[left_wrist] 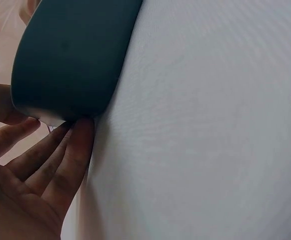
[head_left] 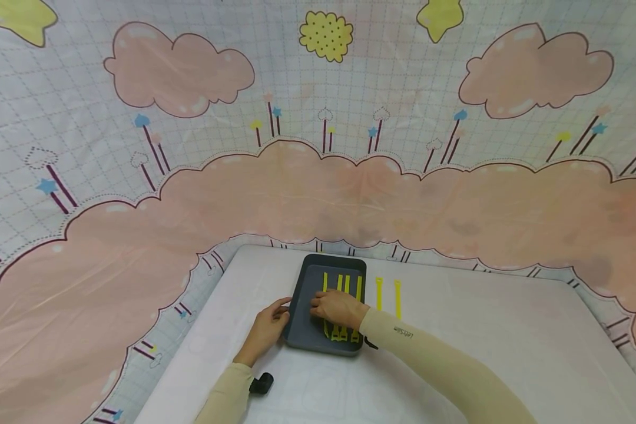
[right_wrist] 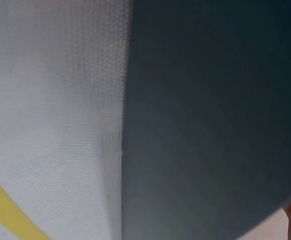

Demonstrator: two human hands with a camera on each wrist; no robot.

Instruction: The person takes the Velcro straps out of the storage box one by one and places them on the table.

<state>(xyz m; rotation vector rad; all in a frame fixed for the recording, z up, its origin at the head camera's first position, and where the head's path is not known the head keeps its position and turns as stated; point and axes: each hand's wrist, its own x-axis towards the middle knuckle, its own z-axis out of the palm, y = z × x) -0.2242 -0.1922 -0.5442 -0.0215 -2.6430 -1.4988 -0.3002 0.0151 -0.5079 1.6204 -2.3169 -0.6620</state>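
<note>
A dark grey rectangular tray (head_left: pixel 303 312) lies on the white table with several narrow yellow straps (head_left: pixel 359 288) lengthwise in it, their wider ends toward the person. My left hand (head_left: pixel 267 330) is at the tray's left side; in the left wrist view its extended fingertips (left_wrist: pixel 83 131) touch the lower edge of the wall. My right hand (head_left: pixel 339 307) reaches over the right rim, its fingers bent down at the leftmost strap (head_left: pixel 325 282), which shows thin, as if on edge. I cannot tell if they grip it. The tray wall (right_wrist: pixel 200 120) fills most of the right wrist view.
Two more yellow straps, a left one (head_left: pixel 379 291) and a right one (head_left: pixel 398 297), lie on the white table (head_left: pixel 482 318) right of the tray. Behind the table hangs a patterned cloth (head_left: pixel 350 194). A black wrist device (head_left: pixel 262 383) sits by the left sleeve.
</note>
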